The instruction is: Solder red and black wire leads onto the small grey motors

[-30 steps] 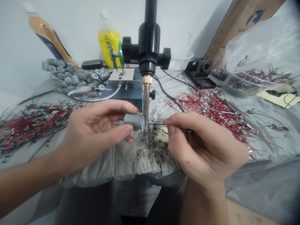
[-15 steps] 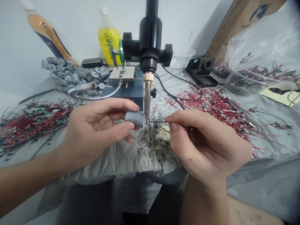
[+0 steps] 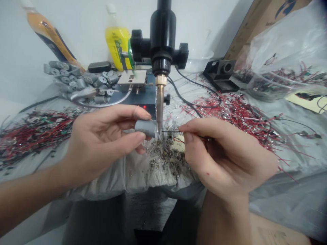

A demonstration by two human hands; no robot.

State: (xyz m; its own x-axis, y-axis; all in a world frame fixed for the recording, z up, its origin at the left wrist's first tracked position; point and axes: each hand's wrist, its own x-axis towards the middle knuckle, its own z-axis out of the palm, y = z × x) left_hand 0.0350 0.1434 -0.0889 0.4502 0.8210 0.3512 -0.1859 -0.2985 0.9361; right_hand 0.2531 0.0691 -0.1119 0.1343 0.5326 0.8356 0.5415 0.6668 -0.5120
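Note:
A small grey cylindrical motor (image 3: 145, 128) is pinched between the thumb and fingers of my left hand (image 3: 102, 136), lying sideways with its right end at the soldering iron (image 3: 160, 102). The iron hangs upright from a black clamp, its tip close by the motor's end. My right hand (image 3: 219, 153) is closed on a thin black wire (image 3: 171, 131), which points left toward the tip. Whether wire, tip and motor touch, I cannot make out. Below them lies a heap of solder bits and scraps (image 3: 166, 158).
Many grey motors (image 3: 87, 81) are piled at the back left. Red and black wires lie heaped at left (image 3: 38, 136) and right (image 3: 232, 115). A blue solder-feeder box (image 3: 140, 98) stands behind the iron, near a black iron stand (image 3: 221, 75) and a plastic bowl (image 3: 265, 88).
The whole view has shifted slightly. A red light now shows on the blue box. Both hands keep nearly the same hold and place at the iron tip.

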